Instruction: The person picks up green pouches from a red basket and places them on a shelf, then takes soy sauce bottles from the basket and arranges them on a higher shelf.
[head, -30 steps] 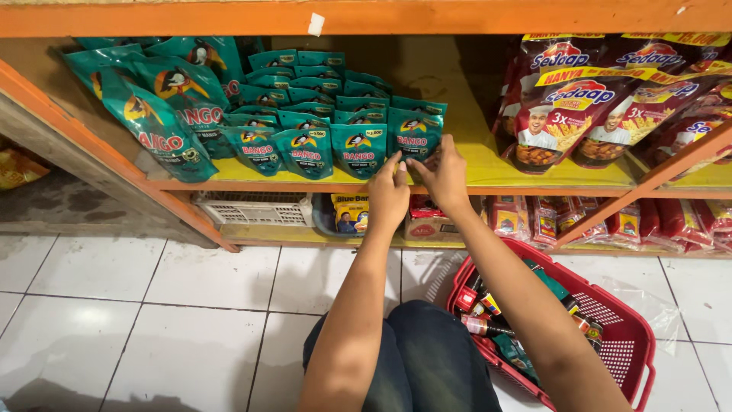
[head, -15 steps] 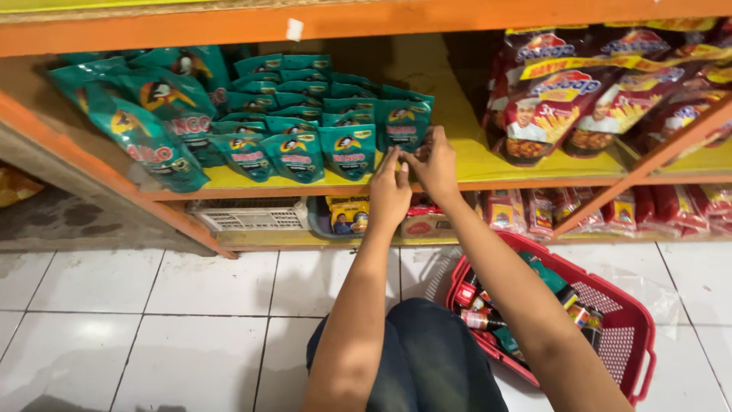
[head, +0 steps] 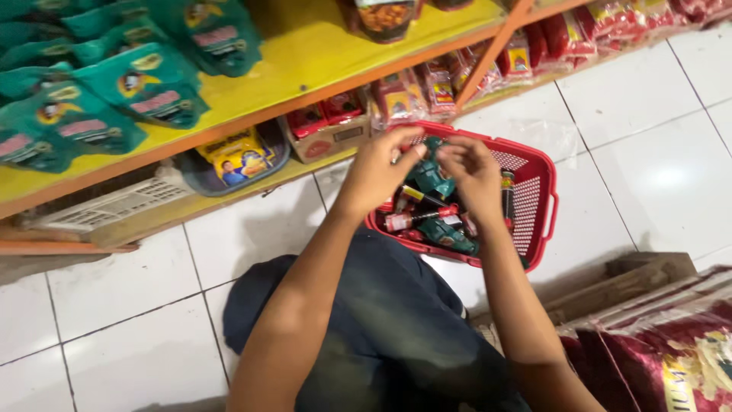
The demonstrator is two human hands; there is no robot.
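1. Head view: both hands are over a red plastic basket (head: 537,191) that stands on the white tiled floor (head: 648,145).
2. Left hand (head: 377,172): fingers curled, tips pinching the top edge of a small teal pouch (head: 433,177) above the basket.
3. Right hand (head: 474,177): fingers bent and closed on the same teal pouch from the other side. The pouch hangs between the two hands, just over the basket's contents.
4. Basket contents: several small bottles with red caps and labels (head: 415,220), lying on their sides, and another teal packet (head: 448,235) near the front wall. One dark bottle (head: 507,194) stands against the perforated right wall.
5. Yellow shelf (head: 320,53), upper left: rows of teal pouches (head: 99,114), lying flat and overlapping.
6. Lower shelf: a cardboard tray (head: 328,137) holding red packets, and a dark tray (head: 240,156) holding yellow packets.
7. Lower right: large dark-red sacks (head: 663,351) beside a wooden frame (head: 618,286).
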